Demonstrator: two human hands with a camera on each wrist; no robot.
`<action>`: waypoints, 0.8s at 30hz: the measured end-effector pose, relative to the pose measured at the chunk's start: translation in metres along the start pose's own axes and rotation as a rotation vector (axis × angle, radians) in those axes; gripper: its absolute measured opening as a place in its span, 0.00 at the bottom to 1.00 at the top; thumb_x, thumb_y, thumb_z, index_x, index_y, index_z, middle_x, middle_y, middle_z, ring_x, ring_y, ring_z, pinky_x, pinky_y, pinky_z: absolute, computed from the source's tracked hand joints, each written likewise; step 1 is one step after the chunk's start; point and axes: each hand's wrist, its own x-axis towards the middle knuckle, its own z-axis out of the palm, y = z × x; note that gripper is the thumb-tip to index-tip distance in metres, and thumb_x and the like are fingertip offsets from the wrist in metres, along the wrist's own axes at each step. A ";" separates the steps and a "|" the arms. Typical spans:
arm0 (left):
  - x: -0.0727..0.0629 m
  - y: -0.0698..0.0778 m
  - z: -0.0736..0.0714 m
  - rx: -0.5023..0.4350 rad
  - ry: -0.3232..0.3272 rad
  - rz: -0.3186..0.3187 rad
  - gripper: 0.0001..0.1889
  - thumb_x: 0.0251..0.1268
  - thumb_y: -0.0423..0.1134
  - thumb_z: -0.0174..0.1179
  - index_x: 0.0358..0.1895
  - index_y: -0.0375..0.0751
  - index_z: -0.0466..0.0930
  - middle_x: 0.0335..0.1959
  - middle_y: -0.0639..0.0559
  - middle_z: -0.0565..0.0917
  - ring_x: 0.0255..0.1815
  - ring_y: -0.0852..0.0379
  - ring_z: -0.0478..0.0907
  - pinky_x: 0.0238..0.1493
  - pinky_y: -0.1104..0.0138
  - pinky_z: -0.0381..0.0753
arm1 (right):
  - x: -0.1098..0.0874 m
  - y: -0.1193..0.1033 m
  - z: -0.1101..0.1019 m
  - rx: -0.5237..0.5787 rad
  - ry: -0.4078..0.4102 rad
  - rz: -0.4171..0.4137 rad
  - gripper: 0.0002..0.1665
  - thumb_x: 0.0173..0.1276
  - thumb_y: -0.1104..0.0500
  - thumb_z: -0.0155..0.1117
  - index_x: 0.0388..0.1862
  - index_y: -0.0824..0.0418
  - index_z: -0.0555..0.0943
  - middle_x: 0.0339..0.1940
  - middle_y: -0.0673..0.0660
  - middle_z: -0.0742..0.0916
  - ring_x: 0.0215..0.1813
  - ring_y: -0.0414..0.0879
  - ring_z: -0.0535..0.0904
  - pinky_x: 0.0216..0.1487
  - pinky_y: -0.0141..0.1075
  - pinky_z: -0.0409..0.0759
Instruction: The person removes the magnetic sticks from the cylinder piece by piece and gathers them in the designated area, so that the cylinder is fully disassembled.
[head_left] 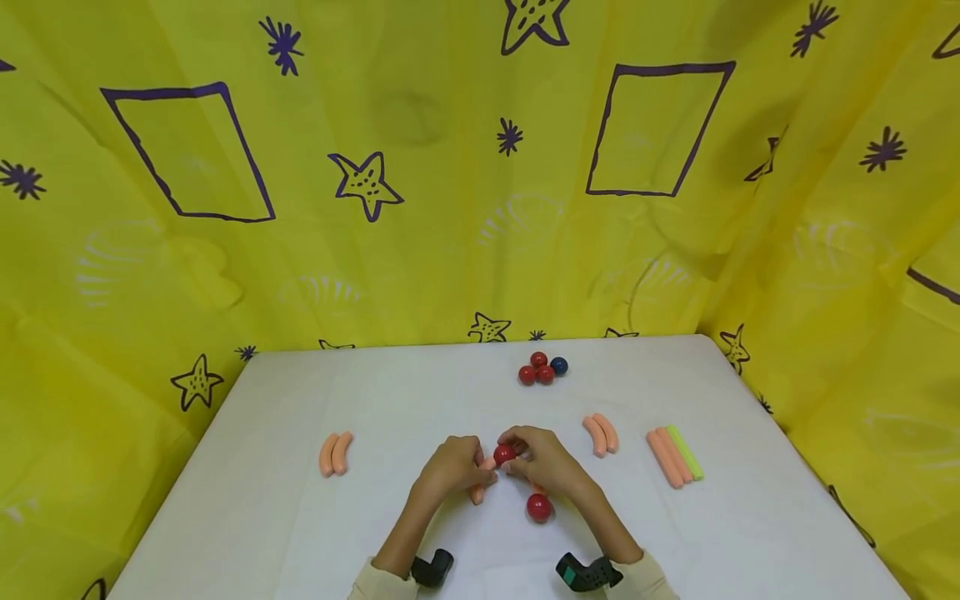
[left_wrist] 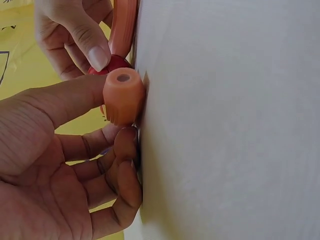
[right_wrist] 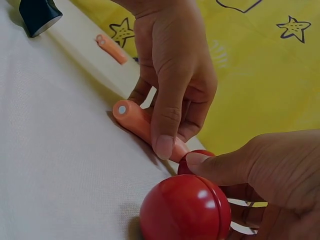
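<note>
At the middle of the table, my left hand (head_left: 452, 463) pinches an orange magnetic rod (right_wrist: 135, 121) between thumb and fingers. A pale round magnet shows in the rod's near end. My right hand (head_left: 553, 460) holds a small red ball (head_left: 505, 454) with thumb and fingertips, right at the rod's far end. In the left wrist view, a second orange rod (left_wrist: 124, 27) appears beyond this ball. Another red ball (head_left: 538, 507) lies on the table just below my right hand, by an orange rod end (head_left: 537, 489) partly hidden under that hand.
Two curved orange rods (head_left: 335, 454) lie at left, two more (head_left: 601, 434) right of my hands. Farther right are two straight orange rods (head_left: 670, 457) and a green rod (head_left: 686, 452). Three red balls (head_left: 527, 375) and a blue ball (head_left: 558, 366) sit near the table's (head_left: 420, 375) back edge.
</note>
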 end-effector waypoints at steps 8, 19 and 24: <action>0.001 -0.002 0.002 -0.016 0.027 0.000 0.12 0.51 0.39 0.70 0.25 0.40 0.75 0.08 0.52 0.77 0.19 0.60 0.73 0.23 0.69 0.68 | 0.002 0.002 0.001 -0.011 0.008 0.016 0.15 0.62 0.63 0.70 0.48 0.58 0.81 0.39 0.52 0.86 0.43 0.42 0.78 0.43 0.31 0.77; -0.001 -0.001 -0.001 -0.034 -0.023 0.066 0.11 0.53 0.36 0.70 0.25 0.40 0.75 0.11 0.54 0.76 0.21 0.61 0.72 0.24 0.71 0.67 | 0.002 0.000 0.002 -0.019 0.033 -0.004 0.15 0.62 0.66 0.68 0.49 0.62 0.80 0.41 0.54 0.85 0.45 0.45 0.80 0.43 0.33 0.79; -0.001 0.000 -0.002 -0.044 -0.038 0.074 0.11 0.55 0.38 0.69 0.25 0.40 0.76 0.13 0.53 0.78 0.22 0.61 0.72 0.25 0.70 0.67 | 0.003 0.002 0.002 -0.029 0.040 0.002 0.15 0.62 0.66 0.68 0.49 0.61 0.80 0.41 0.54 0.85 0.45 0.46 0.81 0.44 0.34 0.80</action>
